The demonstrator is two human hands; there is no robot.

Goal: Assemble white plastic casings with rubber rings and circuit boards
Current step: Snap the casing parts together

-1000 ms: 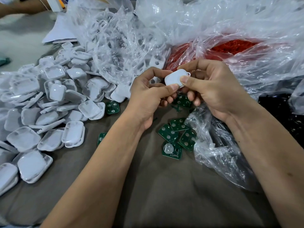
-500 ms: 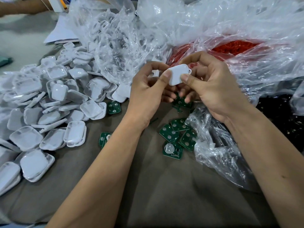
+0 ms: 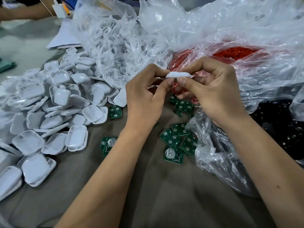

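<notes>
A: So, nearest us, what lies on the cloth [image 3: 164, 195]?

B: Loose boards [image 3: 170, 139], green, scattered just this side of the hands. One more board [image 3: 115, 111] lies left of the hands, beside the casing pile [image 3: 49, 112].

A: And the hands themselves?

B: Both pinch one casing [image 3: 178, 74], held edge-on above the boards. The left hand [image 3: 144, 97] grips its left end between thumb and forefinger. The right hand [image 3: 213, 92] grips its right end the same way, thumb underneath. Neither is spread; both are closed on that piece.

A: Is it shut with a board inside?

B: I cannot tell. Only its rim shows. It looks like two halves being pressed together, but that is my reading.

A: What sits beyond the hands?

B: A clear bag of red rings [image 3: 238, 52], just behind the right hand. Left of that, another clear bag [image 3: 118, 51] holding more white shells. Farther still, someone's arm [image 3: 24, 13] at the far edge.

A: How far along is the job, then?

B: Early or midway, I would judge. The pile left of the hands is large, and many pieces in it look like open halves. Whether any are finished I cannot say. Plenty of boards and rings remain, so much is left.

A: And to the right of the hands?

B: Dark parts [image 3: 279, 125] under plastic, too dim to name.
</notes>
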